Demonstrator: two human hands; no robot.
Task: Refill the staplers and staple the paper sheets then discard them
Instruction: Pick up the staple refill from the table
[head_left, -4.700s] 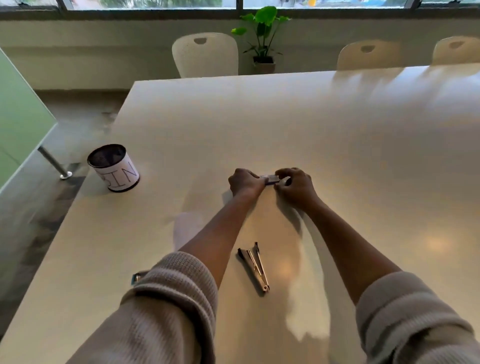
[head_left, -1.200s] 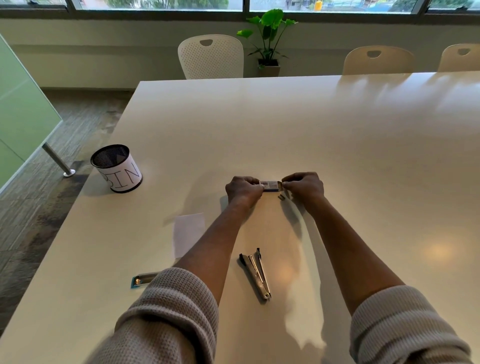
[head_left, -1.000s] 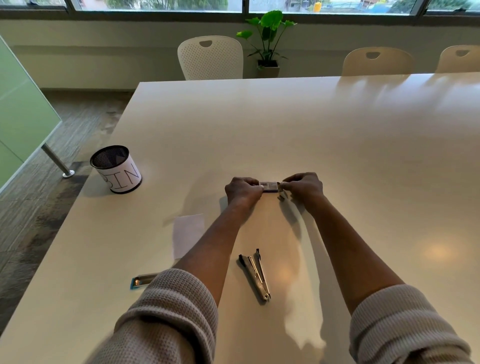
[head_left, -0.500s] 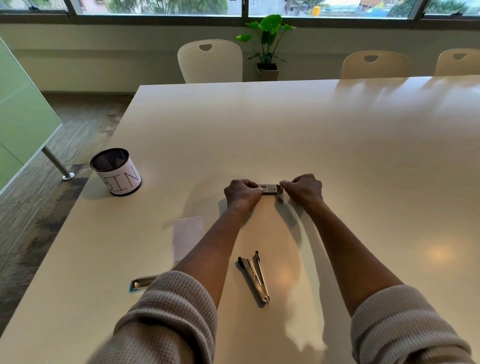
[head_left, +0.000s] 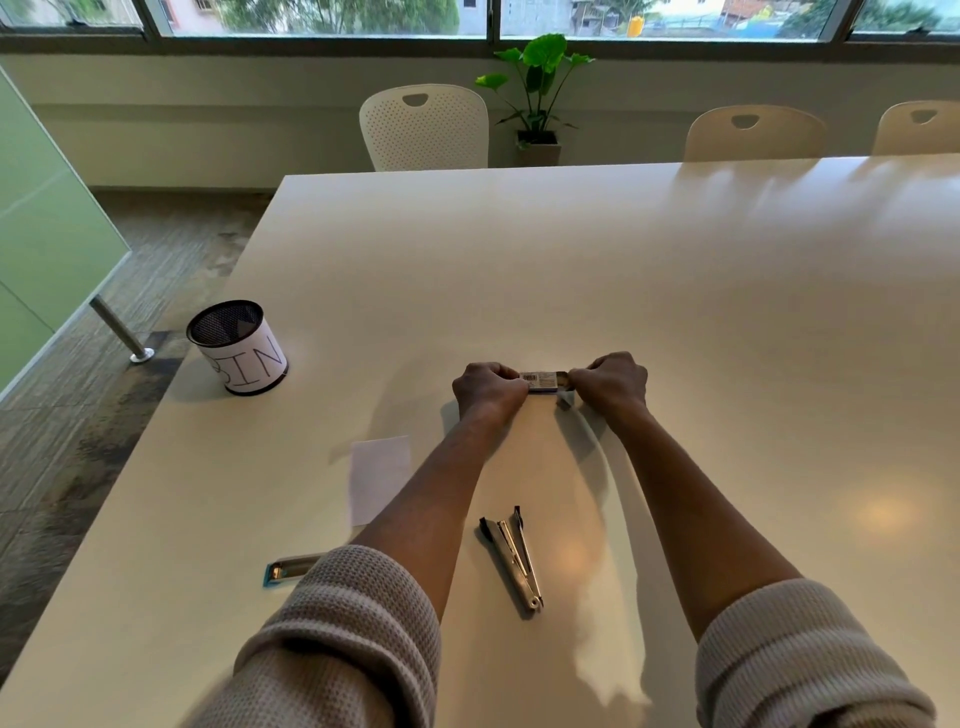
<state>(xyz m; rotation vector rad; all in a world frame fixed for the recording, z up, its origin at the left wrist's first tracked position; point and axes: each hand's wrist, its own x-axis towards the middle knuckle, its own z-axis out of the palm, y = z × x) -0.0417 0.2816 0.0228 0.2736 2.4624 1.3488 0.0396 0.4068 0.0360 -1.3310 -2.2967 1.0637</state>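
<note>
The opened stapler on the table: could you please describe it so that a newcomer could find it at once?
On the large white table, look at the near part between the person's two forearms. There lies the opened silver metal stapler, its two arms spread in a narrow V. Unlike the blue-ended stapler by the left sleeve, it is splayed open.

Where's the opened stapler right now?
In the head view the opened stapler lies untouched on the table, near the front edge between the two forearms, right of the paper sheet.
</note>
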